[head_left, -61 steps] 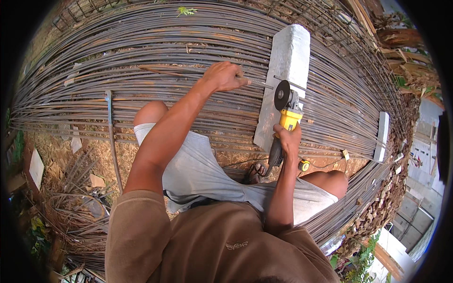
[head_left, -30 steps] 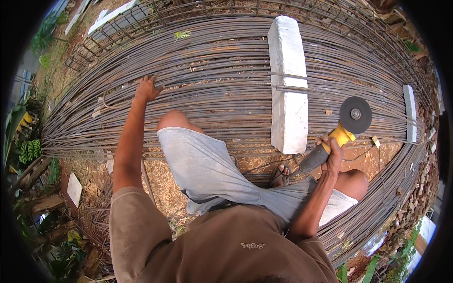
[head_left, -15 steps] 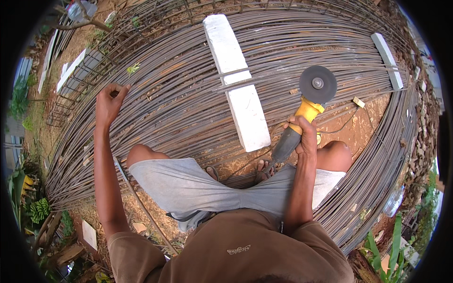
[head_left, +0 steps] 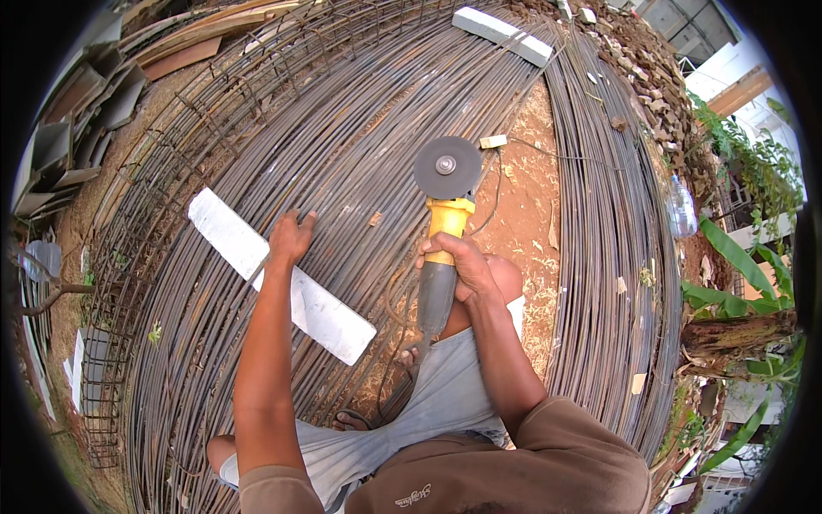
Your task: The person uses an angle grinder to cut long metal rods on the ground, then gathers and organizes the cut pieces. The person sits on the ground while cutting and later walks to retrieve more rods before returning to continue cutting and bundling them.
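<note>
Your left hand (head_left: 291,238) has swung in beside the white block (head_left: 332,319), now within its reach; whether those fingers grip any steel rods (head_left: 342,176) I cannot tell. Your right hand (head_left: 462,264) stays wrapped around the grinder (head_left: 447,216), disc (head_left: 461,174) beyond the fingers.

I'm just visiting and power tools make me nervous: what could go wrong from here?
The angle grinder is in the right hand alone, so it might twist if its disc caught on something. No guard shows over the disc's visible face, and both hands are bare; a slip could cut, the left hand included. The cord running beside the tool could snag. I can't tell whether the disc is spinning.
</note>
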{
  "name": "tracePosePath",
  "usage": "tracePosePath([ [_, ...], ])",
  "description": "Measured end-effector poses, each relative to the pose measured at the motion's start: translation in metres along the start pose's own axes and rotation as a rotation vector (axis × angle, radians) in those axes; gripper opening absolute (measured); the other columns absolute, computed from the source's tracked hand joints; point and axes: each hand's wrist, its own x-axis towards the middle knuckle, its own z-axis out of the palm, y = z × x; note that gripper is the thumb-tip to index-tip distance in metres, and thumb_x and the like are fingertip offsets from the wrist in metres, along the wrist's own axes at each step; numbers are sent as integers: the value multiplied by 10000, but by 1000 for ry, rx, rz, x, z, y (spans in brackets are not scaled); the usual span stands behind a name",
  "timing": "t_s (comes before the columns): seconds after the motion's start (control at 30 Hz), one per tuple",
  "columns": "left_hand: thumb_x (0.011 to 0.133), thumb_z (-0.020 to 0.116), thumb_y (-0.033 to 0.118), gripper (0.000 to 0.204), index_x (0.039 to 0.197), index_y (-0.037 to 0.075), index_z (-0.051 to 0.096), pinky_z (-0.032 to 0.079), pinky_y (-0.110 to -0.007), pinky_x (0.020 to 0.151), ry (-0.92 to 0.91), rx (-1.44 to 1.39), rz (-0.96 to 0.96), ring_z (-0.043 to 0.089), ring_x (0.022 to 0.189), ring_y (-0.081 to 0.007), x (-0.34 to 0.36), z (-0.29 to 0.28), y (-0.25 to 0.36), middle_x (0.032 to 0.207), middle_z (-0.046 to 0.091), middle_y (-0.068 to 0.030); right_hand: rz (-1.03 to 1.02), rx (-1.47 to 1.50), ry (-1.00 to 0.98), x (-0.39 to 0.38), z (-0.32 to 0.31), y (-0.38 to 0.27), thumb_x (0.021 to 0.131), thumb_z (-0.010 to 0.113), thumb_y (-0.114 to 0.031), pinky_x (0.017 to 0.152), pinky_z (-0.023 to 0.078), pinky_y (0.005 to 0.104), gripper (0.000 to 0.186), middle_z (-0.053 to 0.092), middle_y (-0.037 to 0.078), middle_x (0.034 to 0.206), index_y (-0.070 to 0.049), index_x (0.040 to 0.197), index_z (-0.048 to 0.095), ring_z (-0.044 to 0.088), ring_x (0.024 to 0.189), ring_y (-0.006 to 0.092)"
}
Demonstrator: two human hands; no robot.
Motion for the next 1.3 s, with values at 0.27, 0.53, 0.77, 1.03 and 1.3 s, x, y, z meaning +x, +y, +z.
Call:
tracePosePath([
  [0.27,1001,808,223,281,1148,-5,879,616,-418,931,133,-215,-52,832,958,-290,12,24,-32,1031,866,-196,-22,-15,-28,23,-15,3,898,810,-118,696,667,397,234,771,125,891,18,1068,726,784,747,239],
  [0.53,868,886,29,164,1007,-47,846,626,-427,880,333,-267,49,818,900,-300,4,30,-14,978,836,-198,52,-25,-30,31,-20,3,896,822,-129,728,673,388,249,781,108,913,-3,1090,731,788,754,232],
  [0.77,816,901,-23,179,984,-19,839,622,-419,835,338,-95,67,789,858,-291,17,32,-15,951,799,-178,-5,23,3,30,-21,6,923,812,-130,678,662,379,190,776,130,898,17,1018,738,786,744,240],
  [1.03,833,930,-14,230,1050,-30,856,629,-380,824,305,-181,181,796,863,-274,5,25,-19,1032,804,-177,20,26,19,31,-25,9,907,799,-119,629,627,383,164,773,147,884,19,978,745,767,701,246],
  [1.3,1003,860,207,315,1217,-25,858,628,-407,919,88,-207,95,831,1004,-315,5,16,-31,1141,860,-220,28,19,27,38,-29,17,902,781,-78,702,684,417,163,753,127,908,5,1018,702,786,752,257],
])
